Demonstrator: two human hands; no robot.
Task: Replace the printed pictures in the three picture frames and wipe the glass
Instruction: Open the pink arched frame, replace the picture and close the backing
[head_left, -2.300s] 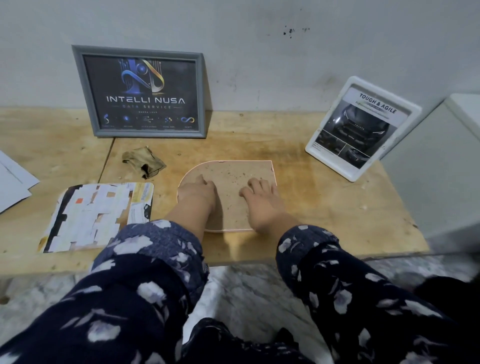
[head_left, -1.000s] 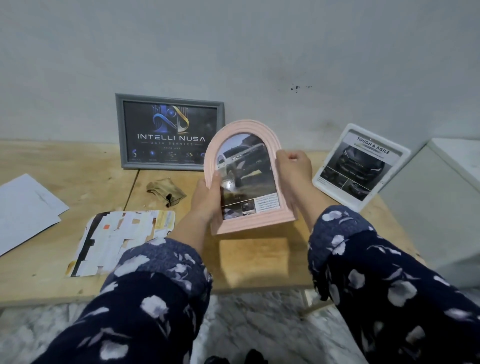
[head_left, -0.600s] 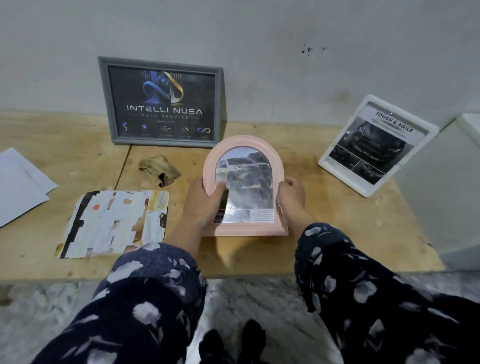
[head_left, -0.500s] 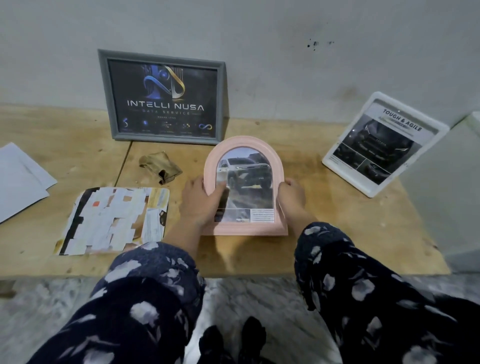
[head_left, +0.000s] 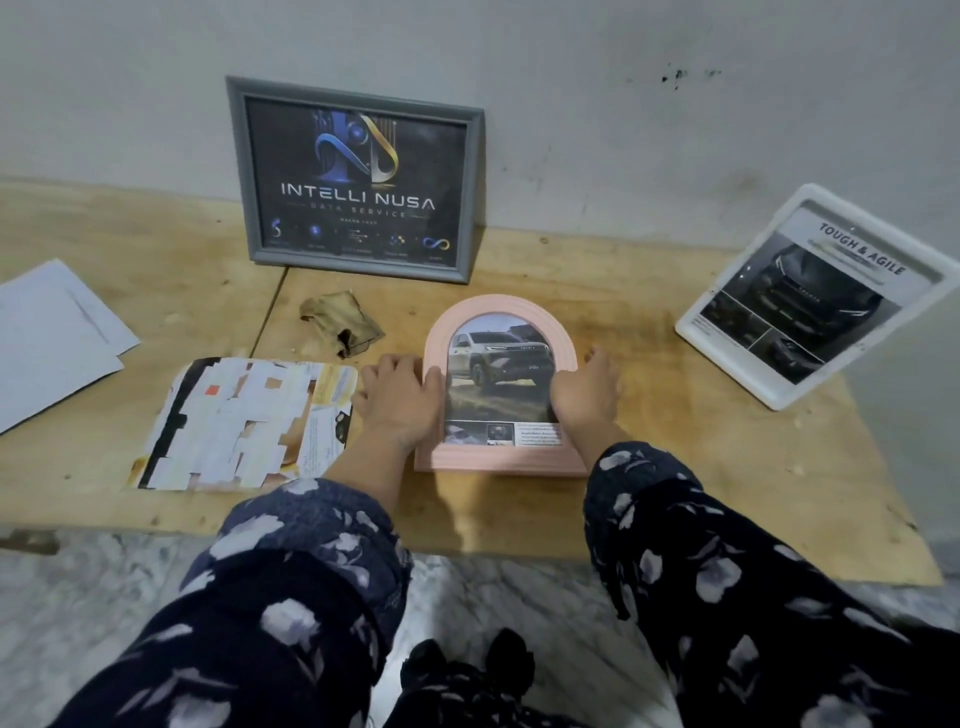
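Pink arched frame (head_left: 501, 460), glossy glass up, held at both edges by curled fingers (head_left: 410, 366).

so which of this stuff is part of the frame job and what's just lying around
Part of the job: pink frame, grey frame, white frame, cloth, torn print, both hands.

Lying about: white papers.

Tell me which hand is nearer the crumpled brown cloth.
Left. The left hand grips the pink arched frame's left edge, just below the crumpled brown cloth; the right hand holds the frame's far edge.
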